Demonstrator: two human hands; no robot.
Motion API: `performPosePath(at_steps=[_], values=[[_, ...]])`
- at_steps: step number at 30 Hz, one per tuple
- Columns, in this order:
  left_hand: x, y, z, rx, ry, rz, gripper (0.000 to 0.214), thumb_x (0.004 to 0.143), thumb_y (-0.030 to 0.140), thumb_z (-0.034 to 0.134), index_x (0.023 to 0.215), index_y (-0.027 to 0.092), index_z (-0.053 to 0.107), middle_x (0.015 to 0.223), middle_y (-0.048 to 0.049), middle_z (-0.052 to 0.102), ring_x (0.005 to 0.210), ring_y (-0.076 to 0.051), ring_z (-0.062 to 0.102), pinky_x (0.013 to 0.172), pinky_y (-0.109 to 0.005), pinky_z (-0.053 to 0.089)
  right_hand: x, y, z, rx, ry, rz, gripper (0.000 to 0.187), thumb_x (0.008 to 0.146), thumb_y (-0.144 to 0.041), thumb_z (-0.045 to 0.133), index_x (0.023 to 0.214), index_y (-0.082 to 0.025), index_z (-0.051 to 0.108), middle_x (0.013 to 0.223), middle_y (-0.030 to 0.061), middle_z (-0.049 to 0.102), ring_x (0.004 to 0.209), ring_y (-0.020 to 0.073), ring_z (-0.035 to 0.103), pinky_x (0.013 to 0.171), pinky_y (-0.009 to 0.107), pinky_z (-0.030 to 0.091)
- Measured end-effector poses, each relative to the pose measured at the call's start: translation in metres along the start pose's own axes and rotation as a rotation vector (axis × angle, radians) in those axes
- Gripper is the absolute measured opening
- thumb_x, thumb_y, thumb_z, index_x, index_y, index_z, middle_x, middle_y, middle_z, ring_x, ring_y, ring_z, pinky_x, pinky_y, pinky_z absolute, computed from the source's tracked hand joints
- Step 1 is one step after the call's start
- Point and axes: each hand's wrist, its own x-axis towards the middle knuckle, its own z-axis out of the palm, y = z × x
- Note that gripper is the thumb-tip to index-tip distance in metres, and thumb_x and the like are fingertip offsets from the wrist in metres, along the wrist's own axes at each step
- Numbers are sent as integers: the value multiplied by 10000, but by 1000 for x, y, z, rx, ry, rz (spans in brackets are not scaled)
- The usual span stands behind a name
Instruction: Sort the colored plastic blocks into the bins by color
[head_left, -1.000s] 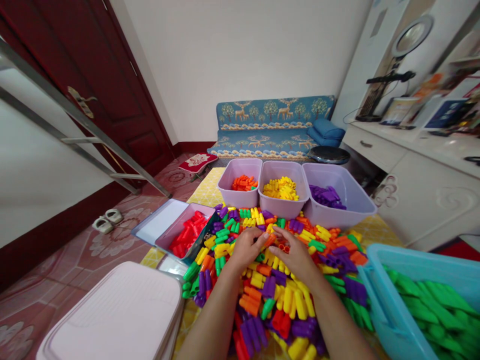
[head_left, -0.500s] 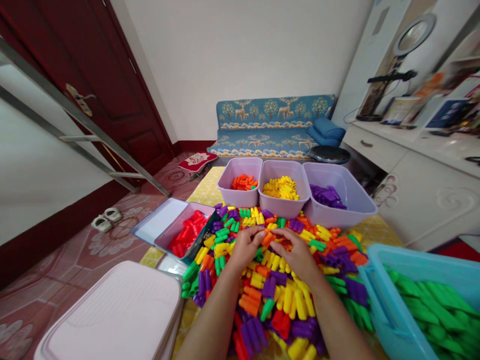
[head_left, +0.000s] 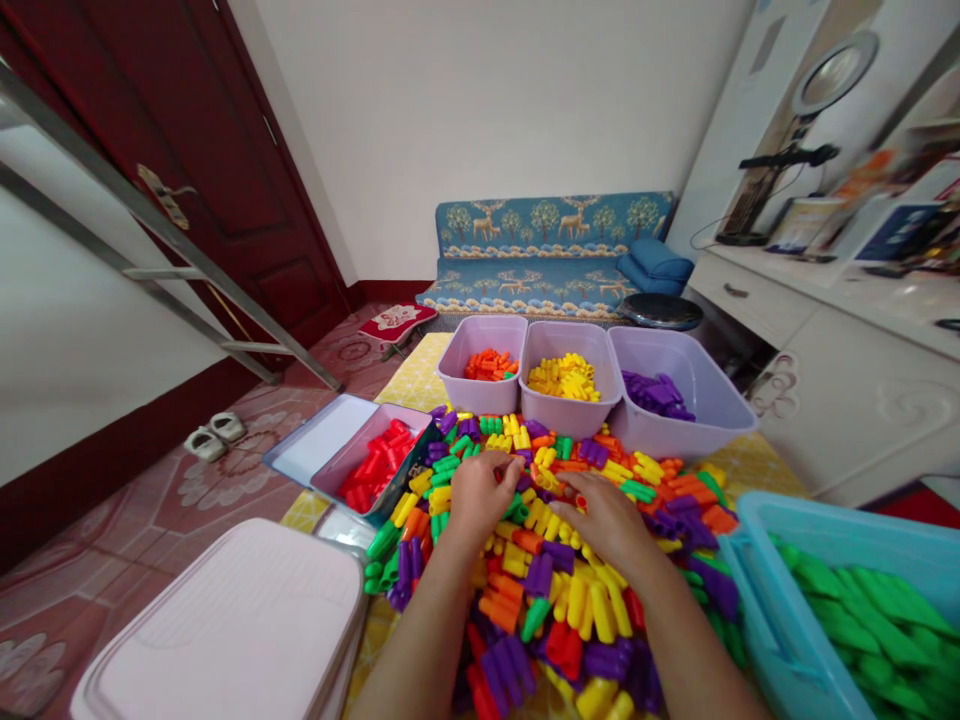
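Left hand (head_left: 484, 492): fingertips near thumb; I cannot tell if grip holds anything. Right hand (head_left: 606, 512): grip apart. Between both: yellow tubular plastic pieces (head_left: 547, 480), lying on multicoloured plastic-block heap (head_left: 538, 574), yellow patterned surface (head_left: 411, 378) beneath. Best handling, I judge: pinch singly, by sides.

Left fingers (head_left: 511, 476) and right fingers (head_left: 582, 484) now wider apart; yellow pieces (head_left: 547, 478) exposed between.

No legible txt or nos.
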Motion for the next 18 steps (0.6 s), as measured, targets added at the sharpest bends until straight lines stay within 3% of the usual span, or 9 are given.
performPosePath(at_steps=[3,7,9,11,14,16,18], values=[[-4,5,-12,47,-200,60,237,798,399,616,912,231,738,856,-59,699,831,-222,629,756,-315,465,0,-4,4,107,-9,-26,490,772,-348,648,1245,-227,602,1031,93,719,962,284,660,883,448,491],[-9,6,-18,15,-363,177,633,680,412,729,1273,252,577,1178,-102,604,1073,-272,572,934,-386,457,-1,-13,13,350,-19,-65,651,735,-241,659,1362,-261,484,1290,89,610,1167,265,582,998,452,440],[-11,5,-15,-12,-425,215,755,652,376,758,1350,259,495,1323,-118,513,1180,-295,520,1003,-421,427,-1,-16,15,424,-9,-61,688,718,-191,643,1379,-247,460,1378,93,534,1257,253,510,1054,452,393],[-12,5,-12,-44,-430,219,724,681,271,734,1359,261,481,1405,-121,441,1266,-295,462,1053,-427,392,-1,-16,15,462,-2,-54,671,718,-191,638,1367,-231,472,1386,97,525,1270,250,497,1070,459,376],[-15,6,-14,-76,-342,160,567,761,168,639,1313,244,534,1424,-120,426,1306,-272,435,1080,-411,374,-2,-11,9,485,9,-28,594,761,-264,631,1339,-218,498,1357,108,547,1198,250,557,1035,466,414],[-21,10,-22,-62,-312,125,500,798,248,638,1292,242,557,1407,-128,450,1301,-286,442,1079,-436,371,-5,-7,3,480,15,-14,560,791,-320,618,1328,-215,505,1337,114,561,1158,248,583,1005,464,442],[-30,13,-36,-36,-365,120,596,777,408,677,1334,268,516,1415,-135,448,1306,-315,434,1071,-477,372,-12,-3,-2,446,20,-18,545,789,-364,631,1305,-222,529,1314,112,580,1164,261,577,1001,470,445]])
